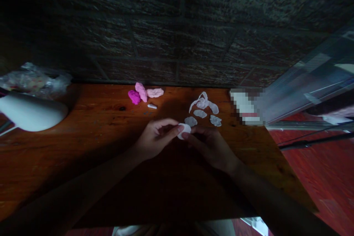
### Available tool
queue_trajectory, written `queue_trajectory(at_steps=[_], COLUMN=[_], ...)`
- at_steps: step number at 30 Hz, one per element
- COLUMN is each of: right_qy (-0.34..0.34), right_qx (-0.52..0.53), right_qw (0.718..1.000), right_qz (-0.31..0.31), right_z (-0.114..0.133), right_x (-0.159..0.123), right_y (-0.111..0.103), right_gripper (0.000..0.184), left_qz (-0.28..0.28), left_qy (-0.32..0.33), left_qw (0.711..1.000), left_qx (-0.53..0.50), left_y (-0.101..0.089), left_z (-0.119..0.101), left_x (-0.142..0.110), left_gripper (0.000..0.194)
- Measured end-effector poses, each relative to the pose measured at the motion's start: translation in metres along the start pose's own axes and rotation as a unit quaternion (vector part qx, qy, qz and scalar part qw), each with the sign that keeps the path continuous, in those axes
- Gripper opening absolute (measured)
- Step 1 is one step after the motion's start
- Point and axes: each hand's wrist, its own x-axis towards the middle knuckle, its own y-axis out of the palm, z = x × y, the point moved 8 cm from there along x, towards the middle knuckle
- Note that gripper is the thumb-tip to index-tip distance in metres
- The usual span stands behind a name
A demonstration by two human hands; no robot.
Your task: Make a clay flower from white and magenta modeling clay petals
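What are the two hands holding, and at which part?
Both hands pinch one small white clay piece: the left hand at its left edge, the right hand at its lower right edge.

The picture is dim. Some light is seen on the table (pixel 91 125) from the left. The arms and wall (pixel 177 25) are lost in dark shadow. Edges are bent. One patch (pixel 246 107) is blurred into squares.
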Motion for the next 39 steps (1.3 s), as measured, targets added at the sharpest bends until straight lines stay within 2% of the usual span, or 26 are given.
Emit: queue_trajectory(at_steps=[7,13,17,23,28,32,36,39], right_qy=[0.007,-0.016,-0.007,-0.024,-0.041,-0.054,-0.068,-0.071], right_qx=[0.092,0.063,0.078,0.089,0.055,0.073,0.063,0.040], right_qw=[0.995,0.997,0.996,0.995,0.996,0.993,0.994,0.995], right_qz=[-0.033,-0.045,-0.035,-0.041,-0.060,-0.073,-0.051,-0.049], right_z=[-0.002,-0.003,-0.003,0.001,0.002,0.004,0.006,0.007], right_x=[0.001,0.002,0.002,0.004,0.003,0.002,0.003,0.003], right_y=[-0.004,-0.010,-0.007,-0.008,-0.010,-0.012,-0.009,-0.008], right_gripper=[0.021,0.023,0.023,0.017,0.019,0.018,0.013,0.016], left_qz=[0.007,0.001,-0.009,0.011,0.017,0.024,0.038,0.036], left_qy=[0.001,0.004,0.003,0.027,0.008,0.008,0.035,0.038], left_qw=[1.000,1.000,1.000,0.999,0.999,0.998,0.994,0.993], left_qx=[0.014,-0.005,-0.017,0.020,0.028,0.064,0.094,0.102], left_y=[-0.003,0.000,-0.003,0.001,0.004,0.005,0.008,0.009], left_z=[0.000,0.005,0.007,0.001,0.004,0.004,-0.001,-0.001], left_x=[-0.002,0.000,0.001,-0.001,-0.001,-0.001,-0.002,-0.001], left_gripper=[0.018,0.017,0.015,0.014,0.018,0.021,0.020,0.020])
